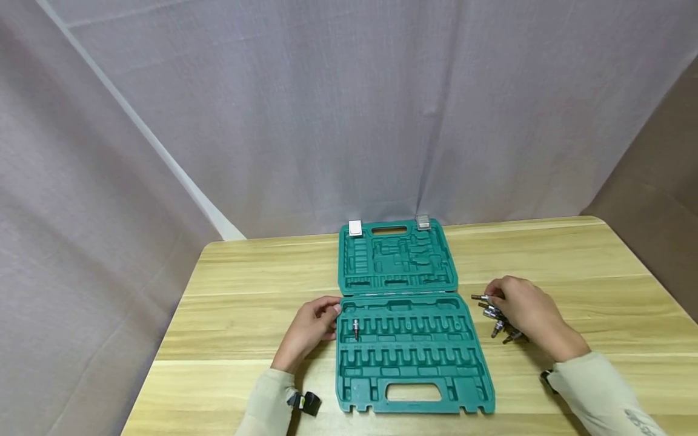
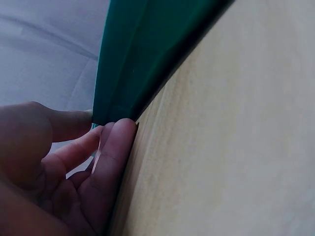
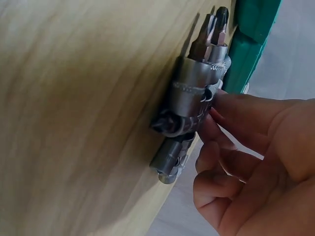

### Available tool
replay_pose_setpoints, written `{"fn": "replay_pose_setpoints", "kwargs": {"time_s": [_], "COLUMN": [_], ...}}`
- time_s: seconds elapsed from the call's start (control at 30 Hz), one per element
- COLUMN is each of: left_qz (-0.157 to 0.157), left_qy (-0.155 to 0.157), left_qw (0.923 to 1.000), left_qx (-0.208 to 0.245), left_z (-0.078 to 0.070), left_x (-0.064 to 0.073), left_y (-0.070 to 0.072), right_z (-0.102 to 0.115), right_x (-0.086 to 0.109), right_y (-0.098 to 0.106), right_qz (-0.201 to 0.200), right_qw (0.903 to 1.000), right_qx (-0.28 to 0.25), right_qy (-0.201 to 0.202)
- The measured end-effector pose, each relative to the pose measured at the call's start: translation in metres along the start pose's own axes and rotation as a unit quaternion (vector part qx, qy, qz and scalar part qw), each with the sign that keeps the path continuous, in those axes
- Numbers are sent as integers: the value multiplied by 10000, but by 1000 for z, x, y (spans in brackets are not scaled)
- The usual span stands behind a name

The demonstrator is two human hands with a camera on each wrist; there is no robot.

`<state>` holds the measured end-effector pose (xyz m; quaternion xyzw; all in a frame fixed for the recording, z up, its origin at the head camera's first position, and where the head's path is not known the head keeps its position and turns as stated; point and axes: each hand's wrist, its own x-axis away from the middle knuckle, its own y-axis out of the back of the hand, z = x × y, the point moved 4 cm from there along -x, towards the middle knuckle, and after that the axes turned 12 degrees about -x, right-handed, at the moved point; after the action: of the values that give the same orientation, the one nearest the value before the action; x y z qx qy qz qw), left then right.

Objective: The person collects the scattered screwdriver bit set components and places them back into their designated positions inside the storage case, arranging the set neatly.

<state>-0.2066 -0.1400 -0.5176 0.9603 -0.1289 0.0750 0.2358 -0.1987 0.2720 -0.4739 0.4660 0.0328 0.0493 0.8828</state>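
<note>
A green plastic tool case (image 1: 360, 390) lies unfolded on the table, its molded slots mostly bare. One bit socket (image 1: 356, 329) sits in the left slot of the upper row in the near half. My left hand (image 1: 306, 332) holds the case's left edge, thumb and fingers at its rim in the left wrist view. Right of the case, my right hand (image 1: 531, 312) pinches a bit socket (image 1: 481, 297) with thumb and forefinger at the top of a loose pile. Several other bit sockets (image 3: 189, 91) lie bunched beneath those fingers, partly hidden by the hand in the head view.
The case's far half (image 1: 387, 280) lies flat toward the back, with two metal latches (image 1: 355, 228) on its far edge. A wooden table (image 1: 245, 278) carries everything. Grey cloth (image 1: 327, 121) hangs behind it, and a brown panel (image 1: 660, 175) stands to the right.
</note>
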Motion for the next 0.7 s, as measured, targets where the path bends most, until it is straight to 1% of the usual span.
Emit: {"fn": "replay_pose_setpoints", "kwargs": {"time_s": [0.17,0.33,0.4,0.5,0.6,0.7], "left_qz": [-7,-18,-17,-18,-15,-15], "left_qy": [-17,28,48,50,39,37], "left_qw": [10000,10000,10000,10000,10000,10000], "left_qx": [-49,-21,-13,-25,-30,-16], "left_z": [0,0,0,0,0,0], "left_x": [1,1,1,1,0,1], "left_y": [1,2,2,1,1,0], "right_z": [0,2,3,4,6,9], "right_x": [0,1,1,3,5,8], "right_y": [-2,-1,0,3,8,11], "right_qz": [-112,-432,-637,-994,-1366,-1591], "right_qw": [9997,9969,9938,9865,9779,9710], "right_qx": [-235,-646,-911,-1296,-1577,-1774], "right_qy": [17,87,87,83,119,172]}}
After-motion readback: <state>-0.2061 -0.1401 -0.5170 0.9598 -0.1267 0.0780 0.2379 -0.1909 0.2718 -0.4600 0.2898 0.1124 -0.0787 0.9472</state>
